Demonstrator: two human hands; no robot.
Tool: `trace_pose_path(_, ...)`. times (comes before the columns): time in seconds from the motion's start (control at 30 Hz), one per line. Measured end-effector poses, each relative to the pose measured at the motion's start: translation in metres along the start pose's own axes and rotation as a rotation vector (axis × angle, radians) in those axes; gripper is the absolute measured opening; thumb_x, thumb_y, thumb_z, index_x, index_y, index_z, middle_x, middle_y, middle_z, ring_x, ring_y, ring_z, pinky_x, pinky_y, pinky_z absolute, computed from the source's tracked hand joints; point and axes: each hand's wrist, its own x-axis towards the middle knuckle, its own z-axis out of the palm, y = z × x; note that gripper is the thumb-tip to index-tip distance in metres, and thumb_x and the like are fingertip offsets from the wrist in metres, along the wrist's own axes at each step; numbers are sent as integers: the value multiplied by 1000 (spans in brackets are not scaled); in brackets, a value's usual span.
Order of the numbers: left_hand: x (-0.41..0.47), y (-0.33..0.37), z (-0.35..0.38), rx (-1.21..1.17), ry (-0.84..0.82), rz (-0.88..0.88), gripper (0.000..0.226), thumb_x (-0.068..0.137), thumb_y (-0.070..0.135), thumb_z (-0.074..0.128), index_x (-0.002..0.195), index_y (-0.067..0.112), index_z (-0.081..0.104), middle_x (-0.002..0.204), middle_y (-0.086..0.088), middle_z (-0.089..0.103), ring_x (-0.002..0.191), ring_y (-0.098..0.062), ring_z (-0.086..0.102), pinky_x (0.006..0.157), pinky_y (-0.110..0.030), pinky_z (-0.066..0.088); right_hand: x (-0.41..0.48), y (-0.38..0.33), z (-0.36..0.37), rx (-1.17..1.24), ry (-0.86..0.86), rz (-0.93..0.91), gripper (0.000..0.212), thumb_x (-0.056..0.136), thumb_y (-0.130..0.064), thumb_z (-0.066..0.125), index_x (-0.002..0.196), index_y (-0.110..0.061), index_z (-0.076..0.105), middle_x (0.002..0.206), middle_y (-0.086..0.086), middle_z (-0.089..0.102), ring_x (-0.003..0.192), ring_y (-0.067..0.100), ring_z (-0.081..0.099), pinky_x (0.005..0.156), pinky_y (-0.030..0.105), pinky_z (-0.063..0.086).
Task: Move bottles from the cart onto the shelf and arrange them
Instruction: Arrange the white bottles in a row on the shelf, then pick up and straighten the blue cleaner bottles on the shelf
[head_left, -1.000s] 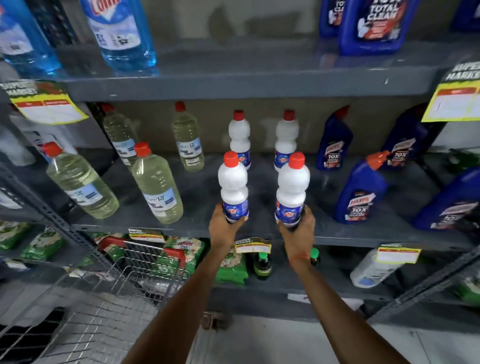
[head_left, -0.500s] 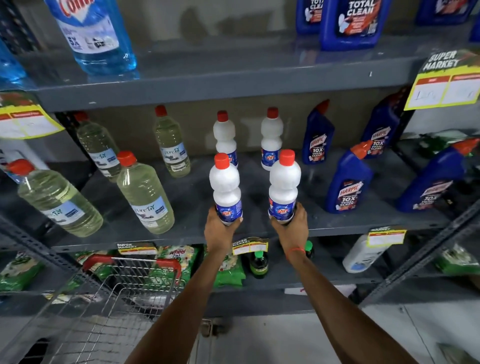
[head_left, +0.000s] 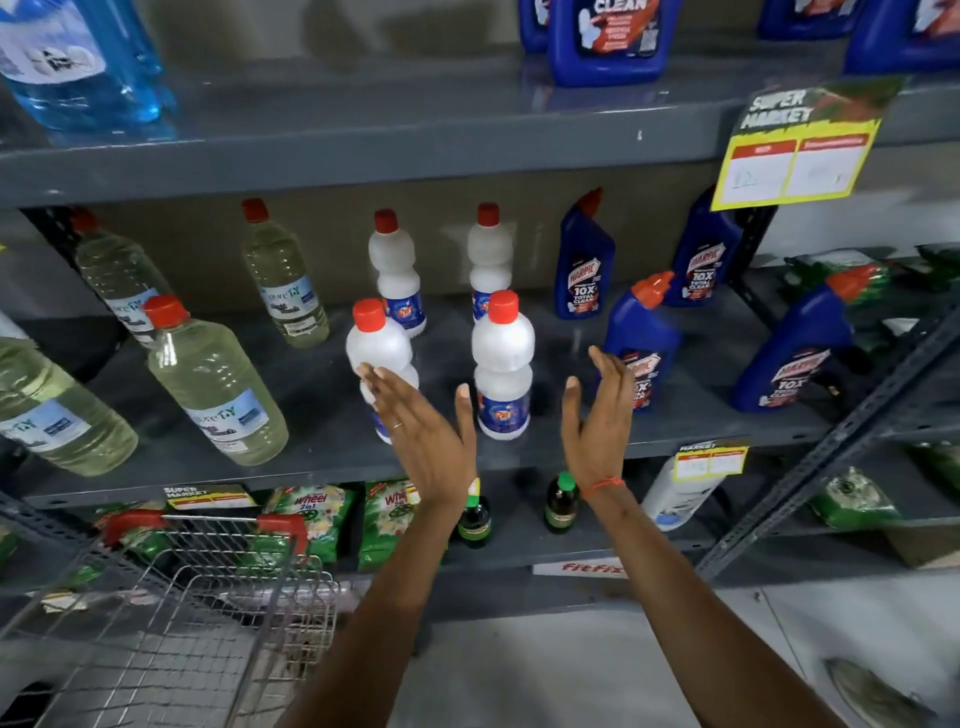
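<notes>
Two white bottles with red caps stand on the grey middle shelf (head_left: 332, 462). The left front bottle (head_left: 376, 348) is partly hidden behind my left hand (head_left: 426, 436), which is open with fingers spread. The right front bottle (head_left: 503, 369) stands free between my hands. My right hand (head_left: 597, 415) is open, palm turned left, a little right of that bottle. Two more white bottles (head_left: 395, 270) (head_left: 489, 254) stand behind them near the back wall. The wire cart (head_left: 182, 597) with red handle grips sits at the lower left.
Clear yellowish bottles (head_left: 218, 384) fill the shelf's left side, blue Harpic bottles (head_left: 641, 338) the right. A price tag (head_left: 795, 150) hangs from the upper shelf. The lower shelf holds green detergent packs (head_left: 311, 519) and small dark bottles (head_left: 561, 504).
Both hands have let go of the two front white bottles, which now stand on the shelf. The hands have opened and drawn back slightly.
</notes>
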Motion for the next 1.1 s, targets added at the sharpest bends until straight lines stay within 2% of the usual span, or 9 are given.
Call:
trace_pose_path(0.1,-8,28,12,36,40,-58,88,94,47,45,143,-14,3,154,-34,5,146,-40,4,122,-40,8,16,21,-29,3,-9,-27,39,92,-16,47,128,-2,50,126,21,51,121,19,41,106,5,23)
trace_pose_path(0.2,-20,54,24,-6,88,-72,89,93,45,48,142,-16,4,153,-35,4,146,-41,5,122,-43,12,23,48,-61,8,-27,-23,41,90,-16,46,129,-3,48,128,21,48,121,21,40,106,9,24)
trace_pose_path(0.27,-35,83,36,-100,71,18,89,92,40,53,143,-15,5,154,-33,6,146,-39,7,122,-40,13,30,69,-83,2,8,-23,40,91,-16,47,129,-2,47,129,21,46,123,22,41,107,9,25)
trace_pose_path(0.37,-65,128,63,-245,-85,178,90,89,34,59,145,-9,3,157,-25,6,148,-30,8,122,-29,12,40,101,-112,-52,46,16,48,92,-16,52,135,0,40,136,23,40,131,28,37,113,22,30)
trace_pose_path(0.47,-86,158,96,-369,-201,50,104,80,38,69,147,-5,2,159,-20,4,148,-27,9,119,-17,8,49,134,-134,-147,38,130,67,88,-19,59,142,4,27,148,27,26,139,37,27,115,42,30)
trace_pose_path(0.57,-91,171,124,-446,-177,-246,122,68,42,79,147,-4,-2,159,-21,3,148,-29,7,121,-31,11,64,158,-151,-140,11,328,93,79,-24,71,147,4,14,154,28,14,143,40,18,118,44,23)
trace_pose_path(0.63,-92,175,136,-443,-173,-369,129,62,42,83,146,-5,-3,158,-23,2,148,-31,6,121,-38,11,77,168,-156,-123,-28,423,106,70,-26,79,147,3,11,153,27,18,142,39,21,117,42,23)
trace_pose_path(0.77,-94,187,154,-427,-165,-441,132,58,40,86,147,-2,-2,155,-25,13,145,-36,14,118,-42,15,97,182,-155,-102,-61,483,115,60,-27,86,146,1,15,141,26,37,130,40,39,107,45,37)
trace_pose_path(1.1,-85,198,174,-342,-80,-543,121,57,32,86,147,6,11,140,-23,31,127,-40,34,102,-56,41,101,191,-152,-116,-19,486,114,56,-28,88,145,-1,21,137,23,43,125,38,44,103,48,43)
